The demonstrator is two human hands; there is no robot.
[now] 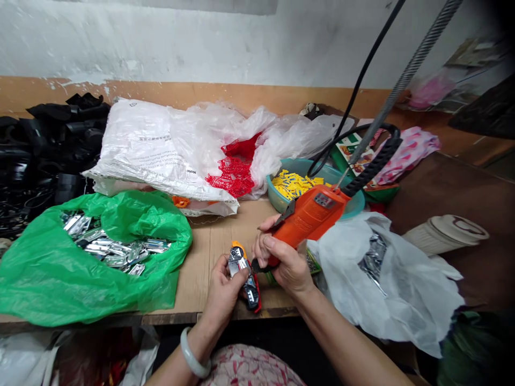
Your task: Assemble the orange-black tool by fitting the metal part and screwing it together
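Observation:
My left hand (pixel 223 294) grips a small assembled part (pixel 241 273) of silver metal with orange, black and red plastic. My right hand (pixel 284 265) is closed around an orange electric screwdriver (pixel 311 220), whose dark tip reaches the part near my left thumb. A black ribbed grip (pixel 372 166) extends from the tool's rear, and a black cable (pixel 354 110) and a braided steel line (pixel 406 80) rise past it. The part's lower side is partly hidden by my left fingers.
A green plastic bag (pixel 96 257) of silver metal pieces lies left on the wooden bench (pixel 209 257). Behind stand a white sack (pixel 156 150), red plastic pieces (pixel 233 171), and a teal basin (pixel 289 187) of yellow pieces. A white bag (pixel 386 279) holds silver pieces at right.

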